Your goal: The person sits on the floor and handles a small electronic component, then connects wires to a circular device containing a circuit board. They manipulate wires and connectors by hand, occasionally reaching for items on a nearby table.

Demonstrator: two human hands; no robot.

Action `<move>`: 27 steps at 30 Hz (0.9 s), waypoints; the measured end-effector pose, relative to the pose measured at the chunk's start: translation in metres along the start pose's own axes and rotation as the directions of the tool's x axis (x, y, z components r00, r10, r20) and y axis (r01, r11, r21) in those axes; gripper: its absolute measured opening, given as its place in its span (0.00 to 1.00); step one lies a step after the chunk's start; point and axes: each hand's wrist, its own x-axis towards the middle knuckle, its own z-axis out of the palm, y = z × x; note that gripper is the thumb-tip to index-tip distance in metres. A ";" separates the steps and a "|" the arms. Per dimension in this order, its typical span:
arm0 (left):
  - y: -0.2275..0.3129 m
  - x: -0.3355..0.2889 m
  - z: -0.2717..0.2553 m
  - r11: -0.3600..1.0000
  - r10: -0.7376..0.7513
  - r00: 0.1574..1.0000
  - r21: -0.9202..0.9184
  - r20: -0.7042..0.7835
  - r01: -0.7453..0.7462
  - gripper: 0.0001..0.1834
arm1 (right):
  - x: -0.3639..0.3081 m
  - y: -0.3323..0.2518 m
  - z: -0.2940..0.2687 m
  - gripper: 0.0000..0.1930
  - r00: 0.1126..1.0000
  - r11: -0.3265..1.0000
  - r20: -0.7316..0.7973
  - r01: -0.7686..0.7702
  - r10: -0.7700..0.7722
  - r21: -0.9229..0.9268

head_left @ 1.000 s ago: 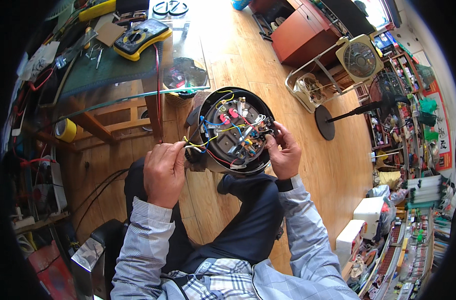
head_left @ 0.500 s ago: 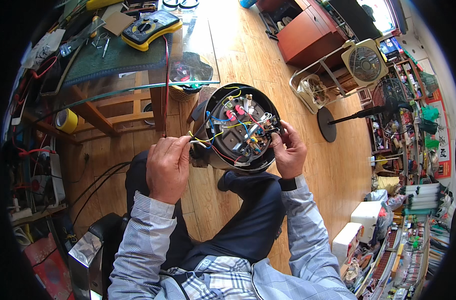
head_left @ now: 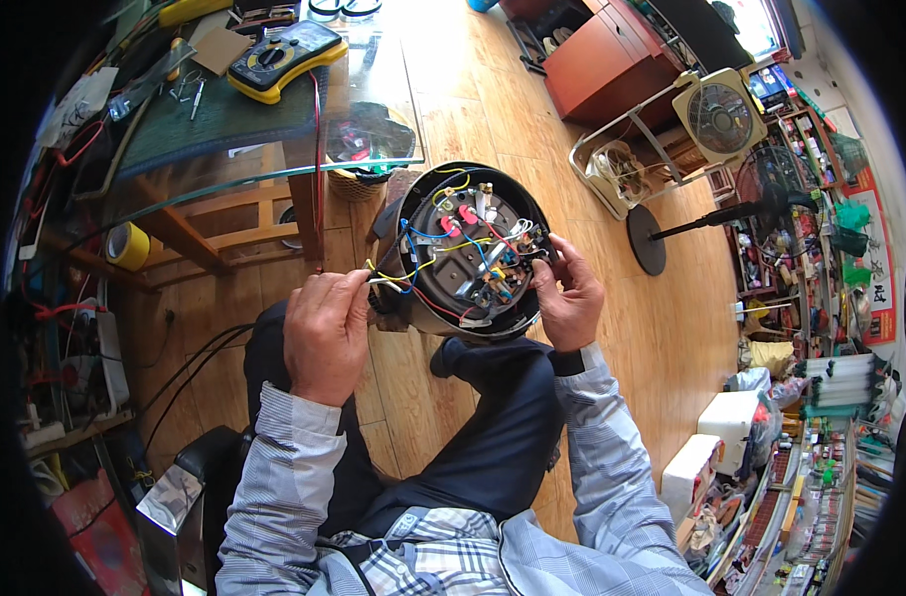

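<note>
A round black appliance housing (head_left: pixel 432 316), open at the top, stands in front of my knees. Inside sits a metal base plate (head_left: pixel 451 266) with blue, yellow, red and white wires and two pink-red caps (head_left: pixel 459 221). At its left side my left hand (head_left: pixel 326 333) is closed in a pinch at the ends of yellow and white wires (head_left: pixel 383 279). A red test lead (head_left: pixel 319 149) hangs down to that hand; its tip is hidden. My right hand (head_left: pixel 570 298) pinches at the right rim, beside a dark part among the wiring; what lies between its fingers is hidden.
A yellow-and-black multimeter (head_left: pixel 286 60) lies on the glass-topped table (head_left: pixel 225 164) at upper left. Below the glass edge stands a wicker basket (head_left: pixel 357 186). A box fan (head_left: pixel 719 117) and a fan stand (head_left: pixel 648 241) are at right, near crowded shelves (head_left: pixel 806 437).
The view has shifted slightly, so the scene sits a little differently. Both hands keep their pinches at the two sides of the housing.
</note>
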 end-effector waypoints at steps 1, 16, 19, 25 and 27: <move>0.000 0.000 0.000 1.000 0.001 1.000 -0.001 -0.002 -0.001 0.09 | 0.000 -0.001 0.000 0.24 1.000 1.000 -0.006 0.002 -0.002 0.002; 0.001 -0.001 0.000 1.000 -0.004 1.000 0.004 0.012 0.004 0.09 | -0.002 -0.009 0.003 0.23 0.999 1.000 -0.031 -0.010 0.010 0.020; 0.001 -0.001 0.001 1.000 -0.002 1.000 0.003 0.004 0.002 0.09 | -0.001 -0.011 0.005 0.22 0.999 1.000 -0.052 0.004 -0.002 0.027; 0.001 -0.001 0.001 1.000 0.008 1.000 0.003 0.003 -0.008 0.09 | -0.002 -0.016 0.003 0.24 0.999 1.000 -0.031 -0.011 0.012 0.025; 0.001 0.000 0.002 1.000 0.015 1.000 0.001 0.000 -0.015 0.09 | -0.002 -0.017 0.002 0.24 0.999 1.000 -0.032 0.004 -0.004 -0.008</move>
